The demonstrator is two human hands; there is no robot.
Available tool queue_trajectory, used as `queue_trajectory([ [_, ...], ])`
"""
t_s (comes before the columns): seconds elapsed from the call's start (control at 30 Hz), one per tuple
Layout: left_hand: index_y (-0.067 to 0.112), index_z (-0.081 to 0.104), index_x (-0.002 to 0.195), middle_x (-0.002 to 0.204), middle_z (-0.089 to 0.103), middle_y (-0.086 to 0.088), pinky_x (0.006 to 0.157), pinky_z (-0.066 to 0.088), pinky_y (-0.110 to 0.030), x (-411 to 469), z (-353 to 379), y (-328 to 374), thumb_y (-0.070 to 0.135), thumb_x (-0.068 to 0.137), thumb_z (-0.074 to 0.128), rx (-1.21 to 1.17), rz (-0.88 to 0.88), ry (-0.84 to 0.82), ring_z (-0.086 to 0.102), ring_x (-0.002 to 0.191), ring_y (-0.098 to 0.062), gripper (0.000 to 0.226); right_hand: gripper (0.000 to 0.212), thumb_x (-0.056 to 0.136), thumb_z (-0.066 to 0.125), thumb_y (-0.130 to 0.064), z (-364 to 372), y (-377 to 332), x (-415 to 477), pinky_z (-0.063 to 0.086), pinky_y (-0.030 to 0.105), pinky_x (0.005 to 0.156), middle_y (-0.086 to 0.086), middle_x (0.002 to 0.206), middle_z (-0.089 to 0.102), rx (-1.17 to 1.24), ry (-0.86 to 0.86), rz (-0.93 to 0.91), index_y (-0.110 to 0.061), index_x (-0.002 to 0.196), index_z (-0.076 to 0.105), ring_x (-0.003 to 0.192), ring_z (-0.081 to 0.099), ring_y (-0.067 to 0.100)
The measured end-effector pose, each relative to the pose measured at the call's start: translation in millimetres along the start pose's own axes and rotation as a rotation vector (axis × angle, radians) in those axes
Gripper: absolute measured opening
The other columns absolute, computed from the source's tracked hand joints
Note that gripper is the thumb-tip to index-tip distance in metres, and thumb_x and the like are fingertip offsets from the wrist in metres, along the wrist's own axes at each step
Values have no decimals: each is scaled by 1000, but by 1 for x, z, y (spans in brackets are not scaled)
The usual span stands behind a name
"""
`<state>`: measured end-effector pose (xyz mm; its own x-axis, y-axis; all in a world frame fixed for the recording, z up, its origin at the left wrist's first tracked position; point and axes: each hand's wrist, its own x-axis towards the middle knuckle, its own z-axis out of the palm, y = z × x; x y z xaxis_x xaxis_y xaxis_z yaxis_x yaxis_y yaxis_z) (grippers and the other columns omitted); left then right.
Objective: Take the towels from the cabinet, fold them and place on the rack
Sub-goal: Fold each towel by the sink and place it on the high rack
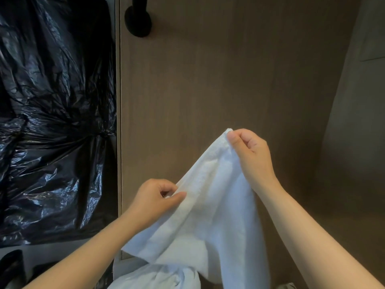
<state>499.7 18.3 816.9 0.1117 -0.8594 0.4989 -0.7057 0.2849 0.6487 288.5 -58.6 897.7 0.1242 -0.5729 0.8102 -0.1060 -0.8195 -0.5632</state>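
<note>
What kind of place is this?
Probably a storage or laundry corner indoors: a tall brown wooden panel, crinkled black plastic bags beside it, and a white towel pinched by the left hand and right hand.

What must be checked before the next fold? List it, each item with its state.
1. Corner of towel pinched by right hand: ok.
2. Top edge pinched by left hand: ok.
3. Edge level between the hands: not ok, right end higher.
4. Towel apart from black bag: ok.
5. Lower end free of white bundle: cannot tell, they overlap in view.
6. Way to the rack: cannot tell, rack not in view.
</note>
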Motion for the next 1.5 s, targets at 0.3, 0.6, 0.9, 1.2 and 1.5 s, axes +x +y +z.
queue_trajectory([
  [0.3,4,72,73,77,67,-20,60,47,-37,14,-3,0,41,87,66,-23,31,21,56,63,-30,40,40,99,56,-31,-23,-2,12,33,11,55,-14,57,42,-80,51,-64,-4,69,53,57,39,2],
  [0.6,19,73,62,53,56,-2,49,34,-17,15,-7,-14,44,80,73,-10,-40,-20,43,48,-5,31,39,99,56,-30,-49,-4,38,36,9,57,-11,59,46,-131,167,-97,-2,72,57,58,42,2],
  [0.9,28,75,70,69,71,9,66,58,-29,18,-23,-34,43,84,69,122,-106,-15,67,65,-6,22,41,99,53,-36,-67,8,45,39,12,57,12,72,56,-214,209,-51,-1,78,61,64,47,6],
  [1.2,32,70,70,65,68,11,56,44,-17,29,-49,-45,41,85,68,178,-137,102,64,66,-3,18,40,99,54,-36,-82,17,53,36,10,54,-3,64,51,-218,278,-21,-7,72,59,59,44,2],
  [1.5,20,72,77,71,67,8,58,38,-21,52,-79,-21,40,88,65,95,-65,354,61,69,-8,24,39,100,53,-33,-92,23,57,34,6,49,-5,62,49,-204,376,17,-15,66,55,53,45,-4],
])
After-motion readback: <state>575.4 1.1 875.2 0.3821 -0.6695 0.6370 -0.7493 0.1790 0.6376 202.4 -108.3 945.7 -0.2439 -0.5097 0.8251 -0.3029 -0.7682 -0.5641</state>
